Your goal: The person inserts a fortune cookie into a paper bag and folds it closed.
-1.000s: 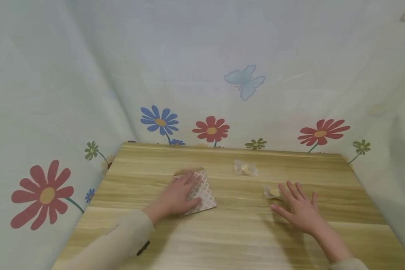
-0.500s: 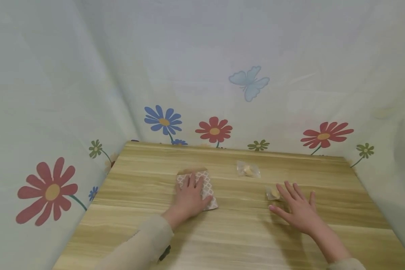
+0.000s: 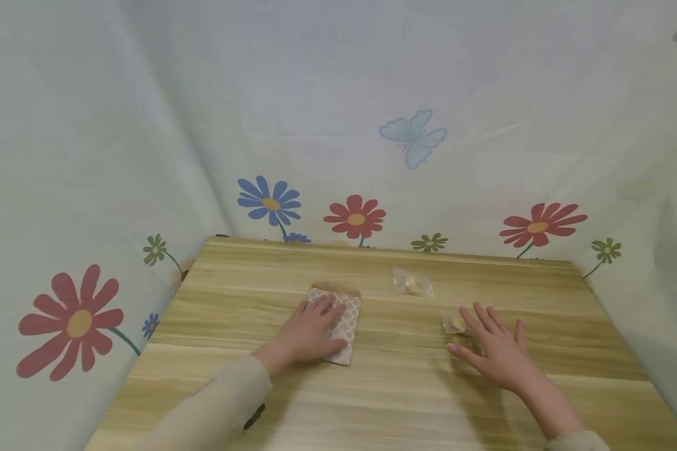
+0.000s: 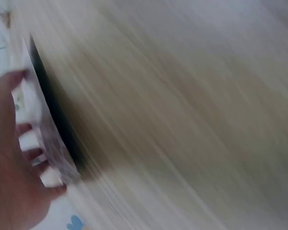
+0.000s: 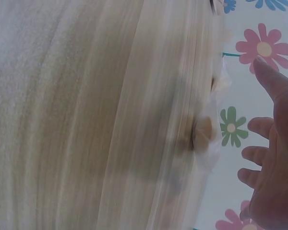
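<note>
The fingers of the left hand [image 3: 309, 335] are lying loosely spread across a patterned packet [image 3: 348, 322], the thumb reaching toward its right side; they are touching it rather than pinching it. The hand is covering the packet's left part, so that edge and the pattern beneath the palm are staying out of sight. The left wrist view is showing the packet nearly edge-on with a dark strip along its underside, but it is blurring, and whether the packet is lying wholly flat I cannot tell. A brown strip [image 3: 336, 288] is showing at its far end.

The right hand [image 3: 499, 354] is holding nothing, its fingers spreading wide just beside a small clear wrapper [image 3: 454, 322] with something yellowish in it. In the head view the fingers are hiding part of this wrapper; the contents are looking too unclear to name. A second clear wrapper [image 3: 413, 285] is lying farther back.

All are resting on a wood-grain table [image 3: 395, 401], its near edge being cut off. A dark object [image 3: 254, 416] is peeping from beneath the left sleeve [image 3: 214, 401], mostly hidden. Behind, a flowered cloth [image 3: 316, 94] is hanging.
</note>
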Tool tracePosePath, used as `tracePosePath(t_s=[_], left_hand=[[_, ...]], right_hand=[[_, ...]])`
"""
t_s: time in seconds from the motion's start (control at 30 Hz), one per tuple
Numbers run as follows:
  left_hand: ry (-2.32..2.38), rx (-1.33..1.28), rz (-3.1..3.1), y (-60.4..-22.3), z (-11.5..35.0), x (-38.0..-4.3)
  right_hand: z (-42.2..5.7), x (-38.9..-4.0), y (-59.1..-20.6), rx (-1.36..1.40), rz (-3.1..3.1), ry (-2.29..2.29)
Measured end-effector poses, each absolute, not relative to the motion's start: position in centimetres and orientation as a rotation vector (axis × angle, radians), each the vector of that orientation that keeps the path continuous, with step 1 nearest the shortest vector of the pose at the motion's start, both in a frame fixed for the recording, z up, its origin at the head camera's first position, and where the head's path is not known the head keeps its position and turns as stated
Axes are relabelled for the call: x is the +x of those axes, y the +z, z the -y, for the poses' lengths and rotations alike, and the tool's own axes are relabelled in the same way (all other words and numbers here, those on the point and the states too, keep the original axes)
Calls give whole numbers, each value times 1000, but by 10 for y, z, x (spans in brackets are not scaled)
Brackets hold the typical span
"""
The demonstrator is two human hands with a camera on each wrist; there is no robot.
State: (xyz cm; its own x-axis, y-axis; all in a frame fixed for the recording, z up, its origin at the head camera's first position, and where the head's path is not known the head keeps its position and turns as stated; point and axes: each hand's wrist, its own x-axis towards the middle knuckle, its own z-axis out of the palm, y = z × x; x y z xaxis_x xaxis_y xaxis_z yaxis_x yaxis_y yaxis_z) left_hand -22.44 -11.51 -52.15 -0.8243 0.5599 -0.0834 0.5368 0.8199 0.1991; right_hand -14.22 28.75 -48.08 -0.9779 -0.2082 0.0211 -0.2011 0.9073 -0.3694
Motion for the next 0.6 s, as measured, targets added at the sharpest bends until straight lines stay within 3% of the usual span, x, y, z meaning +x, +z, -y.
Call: tracePosePath(t_s=[0.2,0.6], left_hand=[[290,1056,-2774,-517,134,-229],[291,1093,-2787,-521,139,-229]], right_hand=[[-283,-143,-481,-340,-3044,-593],[-277,-143,-480,-345,-3046,-584]])
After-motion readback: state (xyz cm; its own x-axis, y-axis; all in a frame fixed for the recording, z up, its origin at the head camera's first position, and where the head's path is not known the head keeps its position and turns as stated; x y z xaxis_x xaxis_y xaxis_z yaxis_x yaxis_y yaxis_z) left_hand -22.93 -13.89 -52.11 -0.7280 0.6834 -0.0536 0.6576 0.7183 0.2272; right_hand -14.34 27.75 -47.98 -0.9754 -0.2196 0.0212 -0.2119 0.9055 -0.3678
